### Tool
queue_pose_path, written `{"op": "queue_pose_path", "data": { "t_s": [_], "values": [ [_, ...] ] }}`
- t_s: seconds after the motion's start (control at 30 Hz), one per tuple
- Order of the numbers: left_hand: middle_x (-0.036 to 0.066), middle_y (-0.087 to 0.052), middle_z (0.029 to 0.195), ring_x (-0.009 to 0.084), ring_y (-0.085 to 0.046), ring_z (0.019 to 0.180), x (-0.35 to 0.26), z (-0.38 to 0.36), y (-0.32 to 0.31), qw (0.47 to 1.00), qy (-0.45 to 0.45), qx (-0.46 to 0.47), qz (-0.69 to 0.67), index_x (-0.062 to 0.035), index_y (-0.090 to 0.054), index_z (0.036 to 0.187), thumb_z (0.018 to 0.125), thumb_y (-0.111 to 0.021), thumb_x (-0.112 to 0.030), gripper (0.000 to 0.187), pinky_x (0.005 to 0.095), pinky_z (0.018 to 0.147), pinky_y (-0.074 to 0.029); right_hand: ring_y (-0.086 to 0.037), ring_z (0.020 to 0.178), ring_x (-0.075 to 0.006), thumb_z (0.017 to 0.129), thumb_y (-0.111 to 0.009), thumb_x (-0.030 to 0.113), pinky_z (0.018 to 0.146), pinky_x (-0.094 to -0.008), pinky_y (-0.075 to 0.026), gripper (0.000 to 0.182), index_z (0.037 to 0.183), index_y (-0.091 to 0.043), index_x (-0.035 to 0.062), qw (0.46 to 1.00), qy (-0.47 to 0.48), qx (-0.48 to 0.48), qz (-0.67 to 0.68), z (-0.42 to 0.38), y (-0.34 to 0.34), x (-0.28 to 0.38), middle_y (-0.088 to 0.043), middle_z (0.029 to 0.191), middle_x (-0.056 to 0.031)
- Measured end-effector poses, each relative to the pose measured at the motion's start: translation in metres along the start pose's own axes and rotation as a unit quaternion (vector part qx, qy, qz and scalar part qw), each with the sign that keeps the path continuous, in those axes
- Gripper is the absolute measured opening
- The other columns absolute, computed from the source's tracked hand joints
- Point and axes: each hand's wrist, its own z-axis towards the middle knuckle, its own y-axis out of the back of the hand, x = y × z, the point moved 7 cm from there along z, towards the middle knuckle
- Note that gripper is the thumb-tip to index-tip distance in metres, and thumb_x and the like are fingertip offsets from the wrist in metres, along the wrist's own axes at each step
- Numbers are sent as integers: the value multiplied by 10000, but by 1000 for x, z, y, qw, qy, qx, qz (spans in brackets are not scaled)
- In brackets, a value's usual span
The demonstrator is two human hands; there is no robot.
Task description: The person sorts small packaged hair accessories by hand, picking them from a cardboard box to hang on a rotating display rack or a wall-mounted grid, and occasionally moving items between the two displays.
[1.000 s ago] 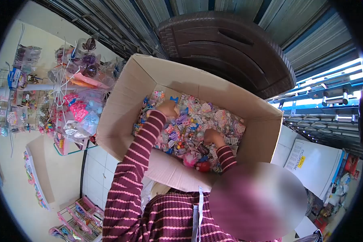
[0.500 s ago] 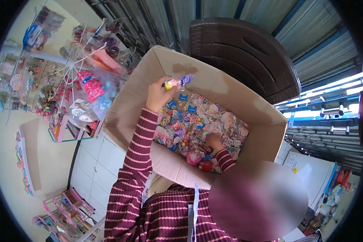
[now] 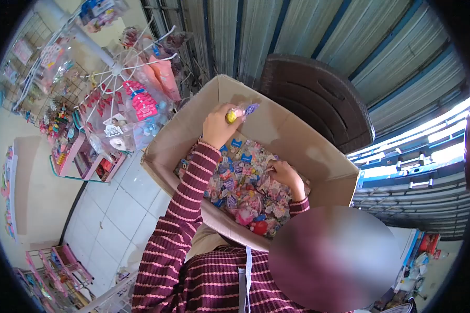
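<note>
My left hand (image 3: 219,126) is raised inside the left part of a cardboard box (image 3: 318,182), closed around a small clear packet (image 3: 232,115). Something yellow and pink shows in the packet, with a purple card at its top. Lower and to the right, my right hand (image 3: 285,175) is at the heap of small packaged trinkets (image 3: 235,180) in the box. Its fingers are bent down onto the packets; what they hold, if anything, cannot be made out. A pink item (image 3: 244,216) and a red one (image 3: 259,227) lie at the heap's near edge.
A brown plastic chair back (image 3: 318,99) stands just behind the box, before a corrugated metal shutter (image 3: 245,31). To the left is a white rotating rack (image 3: 117,70) hung with packaged goods. A pink shelf unit (image 3: 83,161) stands below it on white floor tiles.
My right hand has moved up within the heap, and more of it shows. My left hand still holds the packet, now turned slightly. The whole view has shifted and tilted.
</note>
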Motion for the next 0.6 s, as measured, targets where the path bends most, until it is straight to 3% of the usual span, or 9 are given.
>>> {"op": "queue_pose_path", "data": {
  "t_s": [0.1,0.23,0.27,0.3,0.4,0.43,0.5,0.53,0.6],
  "values": [
    [105,-553,816,314,-539,738,3,-1,2,999,40,19,9,-74,-543,832,654,-610,-264,269,377,630,-437,-538,683,-304,664,-526,92,608,-362,-409,159,787,-531,-9,989,12,-145,-27,-14,30,24,-561,660,-153],
    [112,-551,809,309,-538,736,2,-4,6,999,20,-5,-29,-61,-546,811,641,-626,-230,253,378,625,-435,-489,788,-320,679,-529,93,704,-342,-393,161,817,-530,12,984,67,-162,13,-30,60,57,-502,891,-187],
    [116,-556,819,302,-543,739,2,-2,8,999,6,-16,-50,-54,-550,818,636,-631,-214,256,373,630,-437,-478,789,-241,698,-524,86,714,-287,-381,137,804,-515,0,981,104,-154,63,-33,66,65,-479,919,-135],
    [116,-556,819,302,-543,739,4,-2,10,998,2,-26,-52,-54,-550,818,636,-631,-214,256,373,630,-437,-478,789,-241,698,-524,86,714,-287,-381,137,804,-515,0,980,111,-157,56,-39,76,78,-479,919,-135],
    [115,-572,817,237,-565,713,12,0,18,986,16,-56,-159,-22,-555,848,639,-645,-196,287,317,625,-441,-454,829,-108,731,-487,15,718,-250,-370,38,753,-500,-14,843,145,-98,508,-60,103,110,-482,917,-56],
    [107,-577,806,194,-562,705,19,1,17,975,51,-50,-211,-7,-553,865,647,-647,-201,307,289,623,-437,-454,829,-108,731,-487,15,718,-250,-370,38,753,-500,-14,843,151,-101,506,-60,106,114,-482,917,-56],
    [98,-581,794,151,-558,698,28,-1,12,960,81,-39,-264,7,-551,883,654,-650,-205,328,261,621,-434,-470,808,-100,737,-479,-7,717,-234,-374,41,770,-503,-13,880,172,-321,303,-75,132,120,-485,934,-57],
    [87,-579,777,131,-548,692,32,-1,10,954,88,-49,-283,13,-551,883,656,-654,-209,333,247,612,-431,-486,766,-103,763,-472,9,707,-227,-381,45,783,-499,-20,842,171,-227,459,-83,130,135,-488,944,-63],
    [75,-577,760,112,-538,686,34,1,9,947,89,-58,-304,19,-551,883,658,-658,-212,340,234,603,-428,-492,761,-105,770,-469,13,702,-230,-386,49,795,-496,-20,854,173,-202,447,-86,129,148,-492,932,-65]
  ]
}}
